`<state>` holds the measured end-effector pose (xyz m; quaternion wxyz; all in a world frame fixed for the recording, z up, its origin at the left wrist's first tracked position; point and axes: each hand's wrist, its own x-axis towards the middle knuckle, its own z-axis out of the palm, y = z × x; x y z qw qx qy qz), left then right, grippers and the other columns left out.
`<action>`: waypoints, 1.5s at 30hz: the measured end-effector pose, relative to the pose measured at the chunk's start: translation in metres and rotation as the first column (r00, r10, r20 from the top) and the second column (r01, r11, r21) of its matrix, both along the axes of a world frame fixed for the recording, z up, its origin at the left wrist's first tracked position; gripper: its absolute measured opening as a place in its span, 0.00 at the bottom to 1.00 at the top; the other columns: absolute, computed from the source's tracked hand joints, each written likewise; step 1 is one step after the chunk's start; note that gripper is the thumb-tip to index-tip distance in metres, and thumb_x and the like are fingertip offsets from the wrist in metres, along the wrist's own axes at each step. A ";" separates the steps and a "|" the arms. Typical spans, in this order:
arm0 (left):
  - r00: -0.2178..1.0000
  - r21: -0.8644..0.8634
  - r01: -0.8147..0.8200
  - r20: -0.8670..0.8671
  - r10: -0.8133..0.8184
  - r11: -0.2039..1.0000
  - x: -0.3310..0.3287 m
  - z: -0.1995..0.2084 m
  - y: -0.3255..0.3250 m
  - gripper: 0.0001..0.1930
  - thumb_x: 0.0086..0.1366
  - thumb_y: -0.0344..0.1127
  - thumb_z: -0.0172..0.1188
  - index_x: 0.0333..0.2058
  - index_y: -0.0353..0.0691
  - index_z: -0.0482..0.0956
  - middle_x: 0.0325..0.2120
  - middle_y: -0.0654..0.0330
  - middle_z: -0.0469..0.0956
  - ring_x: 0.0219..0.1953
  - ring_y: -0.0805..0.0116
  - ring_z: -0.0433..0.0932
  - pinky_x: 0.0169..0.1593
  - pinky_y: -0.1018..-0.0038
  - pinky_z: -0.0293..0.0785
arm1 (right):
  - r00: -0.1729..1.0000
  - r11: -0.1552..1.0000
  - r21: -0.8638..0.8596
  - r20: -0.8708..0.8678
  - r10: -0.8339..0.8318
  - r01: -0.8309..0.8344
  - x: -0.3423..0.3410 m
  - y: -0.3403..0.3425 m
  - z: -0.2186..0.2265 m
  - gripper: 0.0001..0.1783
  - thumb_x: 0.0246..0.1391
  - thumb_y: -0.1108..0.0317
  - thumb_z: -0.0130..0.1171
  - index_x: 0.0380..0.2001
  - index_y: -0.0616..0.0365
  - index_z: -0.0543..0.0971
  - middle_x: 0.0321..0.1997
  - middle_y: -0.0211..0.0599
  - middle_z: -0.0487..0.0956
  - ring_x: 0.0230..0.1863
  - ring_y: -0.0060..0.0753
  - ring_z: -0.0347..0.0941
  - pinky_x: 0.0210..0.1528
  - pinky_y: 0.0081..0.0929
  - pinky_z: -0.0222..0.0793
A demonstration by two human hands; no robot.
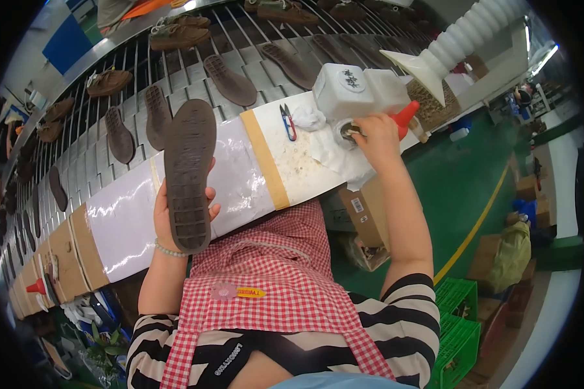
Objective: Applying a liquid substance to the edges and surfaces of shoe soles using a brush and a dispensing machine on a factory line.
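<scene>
My left hand [163,219] grips a dark brown shoe sole [189,172], held upright with its ribbed tread facing up toward me. Its fingers wrap behind the sole and show at the right edge. At the right end of the bench, my right hand [378,137] reaches to the mouth of a small clear jar [344,137]. Thumb and fingers are pinched there on something small that I cannot make out. Around the jar lie a white cloth [336,161] and a crumpled white wad [309,118]. A red cone-shaped nozzle [406,117] stands just behind that hand.
White plastic jugs [344,91] stand beyond the jar, beneath a white funnel-ended hose [418,68]. Thread snips [288,123] lie on the bench [298,162]. A slatted conveyor [194,81] carries several soles [230,81] and shoes [178,34]. Boxes [363,214] and green crates [457,324] sit at right.
</scene>
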<state>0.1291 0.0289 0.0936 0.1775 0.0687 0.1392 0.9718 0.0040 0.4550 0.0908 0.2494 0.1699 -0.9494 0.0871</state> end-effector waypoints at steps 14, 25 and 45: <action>0.944 0.207 0.190 0.231 -0.237 0.960 0.001 -0.026 0.043 0.29 0.77 0.53 0.40 0.69 0.41 0.62 0.66 0.48 0.66 0.52 0.47 0.79 0.60 0.45 0.75 | 0.952 0.571 -0.809 0.267 0.150 0.137 0.047 0.002 0.041 0.22 0.51 0.75 0.69 0.50 0.65 0.80 0.47 0.32 0.82 0.49 0.28 0.77 0.54 0.27 0.71; 0.936 0.071 0.257 0.231 -0.267 0.964 0.018 -0.017 0.053 0.25 0.78 0.46 0.39 0.65 0.37 0.66 0.58 0.44 0.73 0.50 0.45 0.81 0.57 0.41 0.76 | 0.849 0.780 -0.341 -0.153 0.505 -0.525 0.095 -0.144 0.087 0.27 0.36 0.77 0.69 0.47 0.53 0.83 0.45 0.33 0.82 0.58 0.45 0.74 0.63 0.48 0.66; 0.944 -0.103 0.108 0.322 -0.069 0.989 0.022 0.018 0.055 0.22 0.79 0.45 0.41 0.59 0.36 0.71 0.47 0.53 0.80 0.45 0.63 0.83 0.48 0.65 0.85 | 0.719 0.674 -0.359 0.012 0.694 -0.645 0.136 -0.187 0.071 0.24 0.37 0.73 0.71 0.44 0.53 0.83 0.41 0.31 0.81 0.56 0.41 0.75 0.65 0.53 0.64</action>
